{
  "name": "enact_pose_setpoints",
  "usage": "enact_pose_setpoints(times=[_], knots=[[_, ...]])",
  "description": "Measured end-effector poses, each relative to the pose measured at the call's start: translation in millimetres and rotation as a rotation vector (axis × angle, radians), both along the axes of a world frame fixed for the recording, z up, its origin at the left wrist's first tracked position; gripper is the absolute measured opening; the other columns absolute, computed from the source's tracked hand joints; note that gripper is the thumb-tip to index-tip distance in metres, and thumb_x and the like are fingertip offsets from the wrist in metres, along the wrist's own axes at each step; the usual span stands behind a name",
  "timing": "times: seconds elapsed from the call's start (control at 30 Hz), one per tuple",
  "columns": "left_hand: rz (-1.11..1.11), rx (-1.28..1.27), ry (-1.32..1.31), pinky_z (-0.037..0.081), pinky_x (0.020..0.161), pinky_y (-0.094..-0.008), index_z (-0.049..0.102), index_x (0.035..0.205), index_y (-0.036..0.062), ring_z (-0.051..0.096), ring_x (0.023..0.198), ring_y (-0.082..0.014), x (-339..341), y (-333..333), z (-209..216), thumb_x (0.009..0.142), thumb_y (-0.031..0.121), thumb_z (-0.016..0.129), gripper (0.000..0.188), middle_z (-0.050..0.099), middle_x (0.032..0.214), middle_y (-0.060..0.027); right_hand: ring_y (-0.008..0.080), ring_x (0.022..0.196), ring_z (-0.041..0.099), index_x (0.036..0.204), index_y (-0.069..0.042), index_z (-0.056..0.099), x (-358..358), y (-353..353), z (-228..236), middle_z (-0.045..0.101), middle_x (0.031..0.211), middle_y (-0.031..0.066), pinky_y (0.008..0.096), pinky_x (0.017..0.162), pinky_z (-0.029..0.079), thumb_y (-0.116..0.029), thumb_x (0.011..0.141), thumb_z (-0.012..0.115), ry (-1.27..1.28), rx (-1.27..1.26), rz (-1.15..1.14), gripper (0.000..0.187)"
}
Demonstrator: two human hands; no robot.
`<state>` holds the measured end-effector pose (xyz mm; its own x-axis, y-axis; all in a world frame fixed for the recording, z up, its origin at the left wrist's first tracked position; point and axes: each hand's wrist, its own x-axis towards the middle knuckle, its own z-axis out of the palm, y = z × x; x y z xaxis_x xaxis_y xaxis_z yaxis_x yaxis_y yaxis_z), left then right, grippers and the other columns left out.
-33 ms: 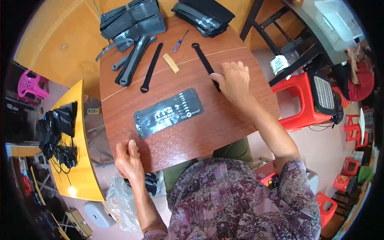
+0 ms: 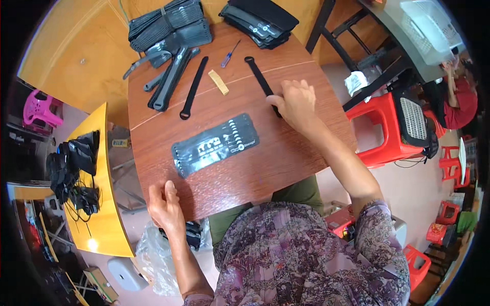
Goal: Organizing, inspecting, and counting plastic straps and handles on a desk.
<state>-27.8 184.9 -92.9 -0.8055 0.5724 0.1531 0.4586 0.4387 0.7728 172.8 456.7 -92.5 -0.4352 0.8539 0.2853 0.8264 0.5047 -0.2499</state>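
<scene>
On the brown table lies a slim black strap (image 2: pixel 261 77) with a looped far end. My right hand (image 2: pixel 298 104) is at its near end, thumb on the strap and fingers bent; the hand hides part of that end. By the table's near left edge rests my left hand (image 2: pixel 166 206), fingers loosely curved and apart from the thumb, holding nothing visible. Between my hands lies a flat dark package (image 2: pixel 216 144) with white print. A second black strap (image 2: pixel 194 87) lies farther left, with a small yellow strip (image 2: pixel 218 82) and a purple-handled screwdriver (image 2: pixel 227 58) to its right.
Stacks of dark packages (image 2: pixel 171 25) and black pouches (image 2: pixel 260 23) fill the far side. A bundle of grey-black straps (image 2: pixel 171 79) lies at the far left. A yellow side table (image 2: pixel 109 224) holds black items. Red stools (image 2: pixel 375 130) stand at right; a person (image 2: pixel 459 107) is beyond.
</scene>
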Motion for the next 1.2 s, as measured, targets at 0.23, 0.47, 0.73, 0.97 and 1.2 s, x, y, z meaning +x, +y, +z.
enact_pose_setpoints(times=[0.23,0.47,0.73,0.97,1.2], knots=[[-0.127,0.187,-0.153,0.044,0.051,-0.0195,0.059,0.085,0.0006,0.052,0.059,-0.0064,33,12,3,0.088,0.009,0.061,0.009,0.057,0.07,-0.001,0.036,0.082,0.059,0.079,-0.001,0.061,-2,26,-14,0.062,0.086,0.0191,0.0453,0.069,0.046,-0.017,0.072,0.068,0.077,-0.194,-0.04,0.019],[-0.474,0.102,-0.897,0.04,0.047,-0.0188,0.061,0.1,0.0001,0.056,0.056,-0.0081,89,56,20,0.088,0.017,0.061,0.021,0.063,0.073,-0.0069,0.038,0.077,0.057,0.076,-0.001,0.052,34,-37,5,0.06,0.085,0.0203,0.045,0.062,0.045,-0.003,0.073,0.057,0.368,-0.127,0.198,0.006],[-0.416,0.392,-1.308,0.043,0.046,-0.0217,0.065,0.084,0.0006,0.056,0.053,-0.0114,98,84,9,0.086,0.017,0.063,0.017,0.065,0.072,-0.0101,0.0298,0.077,0.056,0.089,0.0,0.054,57,-105,10,0.058,0.092,0.0136,0.0375,0.063,0.044,-0.007,0.071,0.064,0.272,0.303,0.659,0.021],[-0.289,0.568,-1.305,0.04,0.046,-0.0204,0.066,0.078,0.0037,0.054,0.05,-0.0095,111,60,9,0.084,0.016,0.068,0.014,0.065,0.068,-0.0064,0.0297,0.083,0.059,0.107,-0.001,0.06,34,-118,52,0.063,0.095,0.0143,0.0357,0.071,0.045,-0.01,0.076,0.067,0.39,-0.274,0.597,0.033],[-0.118,0.593,-1.139,0.039,0.045,-0.0196,0.063,0.086,0.0007,0.053,0.049,-0.0092,61,23,-6,0.081,0.009,0.068,0.011,0.065,0.07,-0.0096,0.0262,0.081,0.061,0.098,-0.002,0.064,37,-112,39,0.065,0.086,0.0136,0.034,0.071,0.044,-0.009,0.077,0.067,0.214,-0.529,0.597,0.023]])
